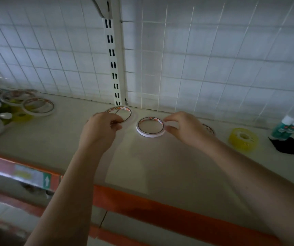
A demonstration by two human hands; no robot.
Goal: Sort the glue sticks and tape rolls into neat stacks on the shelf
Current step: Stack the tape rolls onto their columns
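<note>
Two thin white tape rolls lay flat on the shelf (160,167) near the back grid, side by side with a small gap between them. Left hand (101,127) had its fingers curled onto the near-left rim of the left roll (124,112), thumb and fingertips pinching it. Right hand (181,126) pinched the right rim of the right roll (150,134) between thumb and forefinger.

Key relation noted: both rolls sat between my hands, each ring's axis vertical, open face up. The left roll lay slightly farther back and to the left; the right roll was nearer me. So each hand was closest to its own roll, and stacking would call for carrying one ring sideways over the other, keeping it level so the rims line up. I judged the right roll the easier one to lift, as it was fully in view and gripped at its edge.

A third thin roll (209,129) showed partly behind the right wrist. A yellow tape roll (243,139) lay well apart to the right, with two glue sticks (286,126) standing beyond it. An unsorted pile of rolls (16,107) remained at far left. Sorting looked early.
</note>
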